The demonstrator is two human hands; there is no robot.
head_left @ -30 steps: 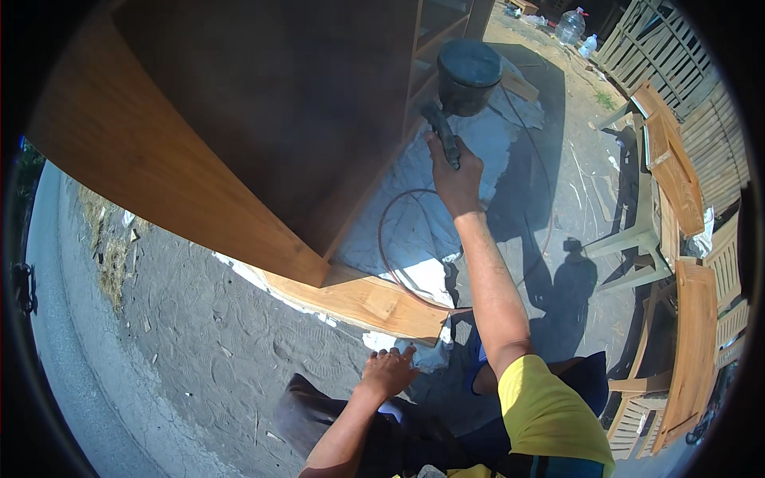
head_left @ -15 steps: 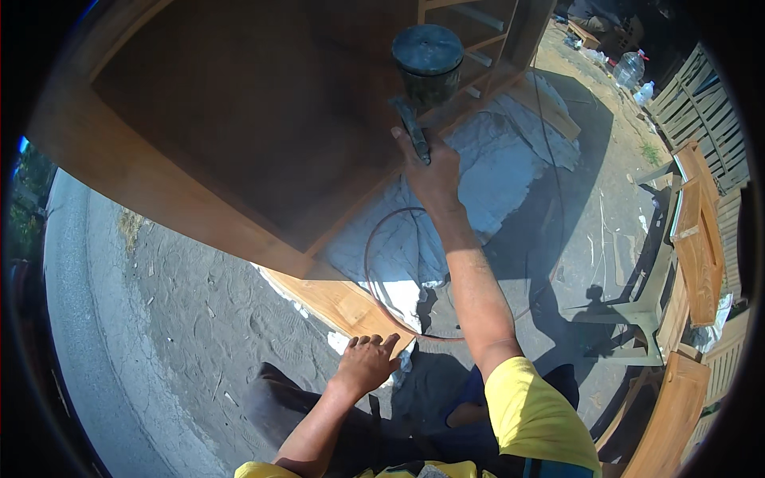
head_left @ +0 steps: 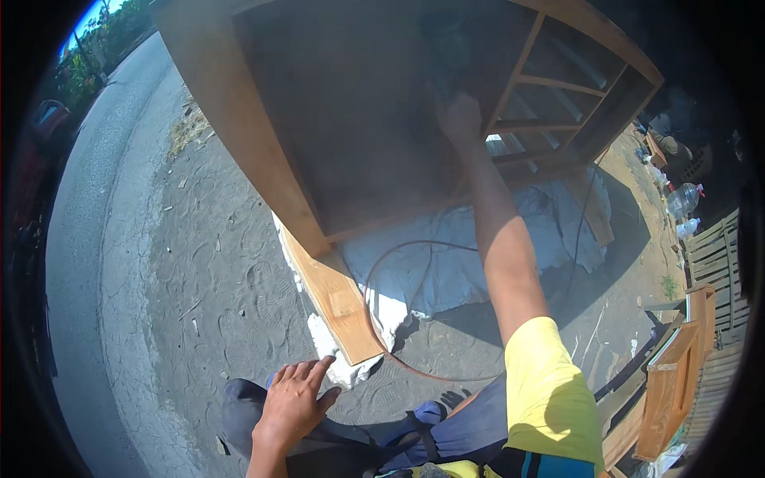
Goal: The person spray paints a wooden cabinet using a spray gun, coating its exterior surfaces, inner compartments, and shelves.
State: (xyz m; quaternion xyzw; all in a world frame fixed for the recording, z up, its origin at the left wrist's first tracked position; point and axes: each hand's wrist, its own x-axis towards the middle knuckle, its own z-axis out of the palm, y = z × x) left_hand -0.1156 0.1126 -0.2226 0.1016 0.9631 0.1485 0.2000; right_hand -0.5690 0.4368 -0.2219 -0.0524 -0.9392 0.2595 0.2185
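Note:
My right hand (head_left: 460, 121) is closed round a spray gun (head_left: 448, 49) with a dark, round cup, reaching into a wooden cabinet (head_left: 275, 131). Haze and shadow inside blur the gun's outline and hide its nozzle. On the cabinet's right side are framed compartments with pale strips. My left hand (head_left: 296, 401) holds nothing, its fingers spread above my knee. Just beyond its fingertips ends a flat wooden board (head_left: 339, 311), which runs under the cabinet's near corner.
A thin hose (head_left: 368, 307) loops over white sheeting (head_left: 446, 275) beneath the cabinet. Sandy ground (head_left: 219, 271) lies at the left, with a paved road (head_left: 88, 263) beyond. Wooden drawer-like pieces (head_left: 669, 390), plastic bottles (head_left: 684, 201) and a slatted fence (head_left: 713, 251) stand at the right.
My right hand has moved the spray gun farther up and deeper into the cabinet, where haze now veils it. My left hand has come off the board, back toward me. The view has shifted.

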